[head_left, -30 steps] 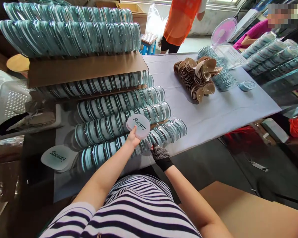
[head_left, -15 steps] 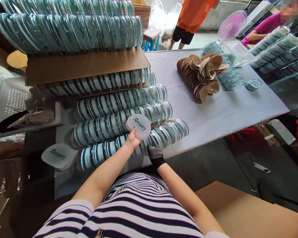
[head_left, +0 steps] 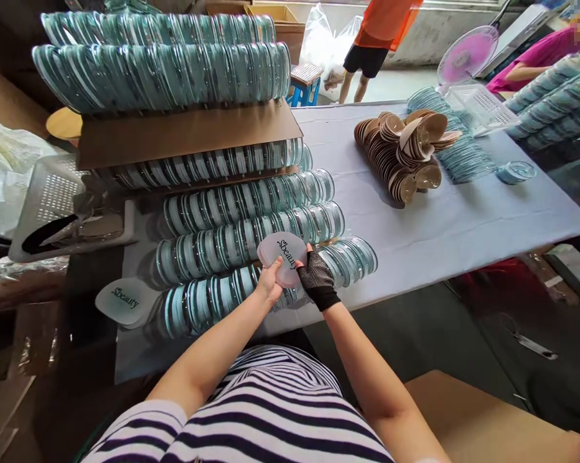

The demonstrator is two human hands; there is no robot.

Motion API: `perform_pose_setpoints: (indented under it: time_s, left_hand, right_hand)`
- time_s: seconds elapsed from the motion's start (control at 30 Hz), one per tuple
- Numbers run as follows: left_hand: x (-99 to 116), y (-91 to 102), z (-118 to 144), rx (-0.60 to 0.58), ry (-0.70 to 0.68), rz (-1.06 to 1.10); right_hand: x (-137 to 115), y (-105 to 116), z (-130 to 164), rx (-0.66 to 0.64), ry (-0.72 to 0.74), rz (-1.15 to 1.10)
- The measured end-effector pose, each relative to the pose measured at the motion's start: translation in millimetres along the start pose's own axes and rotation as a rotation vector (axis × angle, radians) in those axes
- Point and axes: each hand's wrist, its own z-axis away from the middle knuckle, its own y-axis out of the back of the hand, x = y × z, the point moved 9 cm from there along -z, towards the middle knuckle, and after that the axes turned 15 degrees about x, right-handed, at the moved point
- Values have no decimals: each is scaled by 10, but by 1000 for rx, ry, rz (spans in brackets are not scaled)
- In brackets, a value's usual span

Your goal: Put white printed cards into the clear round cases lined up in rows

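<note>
Left hand and gloved right hand gripping printed lid, rows of teal cases behind

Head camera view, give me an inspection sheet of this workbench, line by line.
Surface: table under a pale cloth.
Job's things: round lid printed Sbeauty, held over rows of clear cases.
Clutter: second lid, pile of tan puffs, cardboard sheet, white baskets.
Grippers: left hand bare, right hand in a black glove, both on the lid.
Cables: nothing seen.
Surroundings: pink fan, blue stool, two other people.
</note>
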Motion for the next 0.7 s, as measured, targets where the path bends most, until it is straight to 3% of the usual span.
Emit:
perform_pose_setpoints:
  time_s: [0.1,0.17,0.23,0.3,0.4,0.5,0.6,0.7]
  left_hand:
    - [119,200,26,90,-81,-30]
    - [194,263,36,88,-90,-53]
    - [288,272,38,52,-81,-52]
    - [394,280,25,40,-57,-27]
    - [489,292,-13,43,20,-9]
    - [501,299,-65,39,85,-20]
    - [518,276,-119,30,105,-3]
    - [504,253,-27,31,135,-29]
  right_hand:
    - [-393,-91,142,-55,224,152]
    - [-461,-193,214,-117,175,115]
    - [-334,-206,218,-110,-25,-2]
    - [-92,-34,233,20,-216,-90]
    - [199,374,495,151,-248,-9]
    - [257,489,1014,-22,-110,144]
    - [118,302,1410,-244,8,197]
    - [-127,41,1468,-424,9,243]
